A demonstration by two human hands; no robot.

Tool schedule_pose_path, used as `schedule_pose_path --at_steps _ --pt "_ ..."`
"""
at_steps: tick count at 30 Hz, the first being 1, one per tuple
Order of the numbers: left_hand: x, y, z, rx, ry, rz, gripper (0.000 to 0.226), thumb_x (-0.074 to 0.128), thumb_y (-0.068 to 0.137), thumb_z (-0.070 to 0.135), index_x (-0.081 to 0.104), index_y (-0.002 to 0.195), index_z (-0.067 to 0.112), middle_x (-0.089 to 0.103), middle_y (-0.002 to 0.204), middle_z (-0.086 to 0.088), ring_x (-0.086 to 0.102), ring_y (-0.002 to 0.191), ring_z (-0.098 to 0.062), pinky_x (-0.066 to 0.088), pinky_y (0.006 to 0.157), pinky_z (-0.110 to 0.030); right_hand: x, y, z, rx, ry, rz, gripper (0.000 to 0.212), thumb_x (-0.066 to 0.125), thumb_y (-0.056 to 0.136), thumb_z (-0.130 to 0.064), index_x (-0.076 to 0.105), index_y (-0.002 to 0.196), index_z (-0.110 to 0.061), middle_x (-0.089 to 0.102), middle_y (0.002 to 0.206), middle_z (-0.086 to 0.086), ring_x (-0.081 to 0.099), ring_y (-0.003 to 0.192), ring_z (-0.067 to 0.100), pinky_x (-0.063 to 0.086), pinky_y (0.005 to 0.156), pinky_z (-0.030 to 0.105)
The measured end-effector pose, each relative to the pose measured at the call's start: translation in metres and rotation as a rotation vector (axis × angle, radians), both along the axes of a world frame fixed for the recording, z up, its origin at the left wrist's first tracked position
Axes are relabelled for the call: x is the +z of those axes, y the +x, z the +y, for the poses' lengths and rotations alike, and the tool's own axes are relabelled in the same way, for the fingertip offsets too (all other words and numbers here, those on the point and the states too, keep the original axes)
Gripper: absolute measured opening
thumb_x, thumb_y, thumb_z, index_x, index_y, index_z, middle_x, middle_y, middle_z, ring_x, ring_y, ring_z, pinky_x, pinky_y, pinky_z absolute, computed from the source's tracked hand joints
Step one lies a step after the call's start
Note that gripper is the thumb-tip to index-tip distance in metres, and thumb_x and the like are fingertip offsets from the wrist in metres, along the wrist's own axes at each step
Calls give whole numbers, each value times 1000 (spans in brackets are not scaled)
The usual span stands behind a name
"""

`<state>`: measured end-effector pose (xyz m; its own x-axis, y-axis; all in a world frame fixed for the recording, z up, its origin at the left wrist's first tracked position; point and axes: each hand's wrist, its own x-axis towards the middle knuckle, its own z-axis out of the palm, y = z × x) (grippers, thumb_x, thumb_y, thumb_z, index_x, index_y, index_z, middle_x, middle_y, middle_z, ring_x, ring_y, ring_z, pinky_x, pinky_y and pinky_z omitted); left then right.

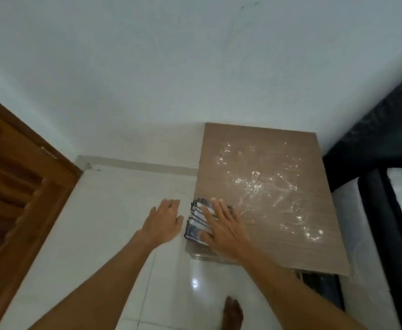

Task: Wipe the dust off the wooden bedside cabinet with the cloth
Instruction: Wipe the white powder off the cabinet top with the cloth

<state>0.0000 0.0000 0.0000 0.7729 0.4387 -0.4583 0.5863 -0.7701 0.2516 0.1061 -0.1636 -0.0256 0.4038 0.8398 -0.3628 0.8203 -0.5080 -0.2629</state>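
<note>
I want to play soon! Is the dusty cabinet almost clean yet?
Not yet. Nothing looks wiped: white dust still speckles most of the cabinet top. Right now the right hand presses flat on the striped cloth at the near-left corner, while the left hand hovers beside the cabinet. The whole wipe is left.

Brown wood-grain cabinet top (262, 148) speckled with white dust (259, 181); the cloth (198, 217) looks blue-and-white striped.

Both hands out from the lower frame on bare forearms. Left hand (162, 219) near centre, palm down, fingers loosely together and extended, gripping nothing. Right hand (224, 228) just right of it, flat, fingers spread, pressing downward. Bare foot (233, 313) at bottom centre.
</note>
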Motion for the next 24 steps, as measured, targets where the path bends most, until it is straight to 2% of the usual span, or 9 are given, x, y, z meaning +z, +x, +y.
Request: schedule_pose_path --at_steps 6,8,10,13,17,19,24 --pt "-56 2 1 71 -84 -2 50 33 101 20 24 150 12 30 155 -7 22 144 -23 19 115 -40 -65 13 10 83 52 -97 90 23 82 -84 -3 154 -37 -15 162 13 -8 148 40 1 113 64" --pt "-64 7 3 91 -98 -31 50 33 101 19 25 150 13 31 154 -8 25 144 -24 21 115 -39 -77 20 13 101 63 -126 90 25 80 -85 -2 152 -40 -11 163 14 -4 148 42 2 112 66" --pt "-75 10 6 107 -111 -51 50 33 101 19 26 149 14 32 153 -10 28 142 -26 24 115 -38 -86 22 14 98 92 -153 87 23 78 -85 7 152 -41 1 163 15 7 147 42 12 110 66" --pt "-81 17 5 129 -136 -70 49 33 101 17 27 149 15 36 151 -11 33 139 -29 29 113 -40 -93 19 10 102 167 -221 81 28 82 -82 27 150 -38 27 157 15 31 139 34 35 99 56" --pt "-75 31 1 129 -147 -103 48 34 99 9 31 147 11 42 146 -13 36 136 -29 33 109 -39 -91 15 2 115 234 -254 68 40 89 -67 39 145 -31 48 140 9 50 110 26 43 79 42" --pt "-71 40 2 126 -140 -118 47 35 98 7 33 145 10 44 145 -13 36 136 -29 33 108 -38 -93 15 -1 125 254 -241 63 51 87 -55 43 143 -26 53 131 8 54 99 24 47 73 38" --pt "-63 69 12 112 -137 -152 43 41 95 10 41 138 11 49 138 -12 45 128 -30 40 104 -42 -90 49 3 215 359 -210 70 73 75 -39 47 138 -21 58 121 9 57 93 24 56 69 37"
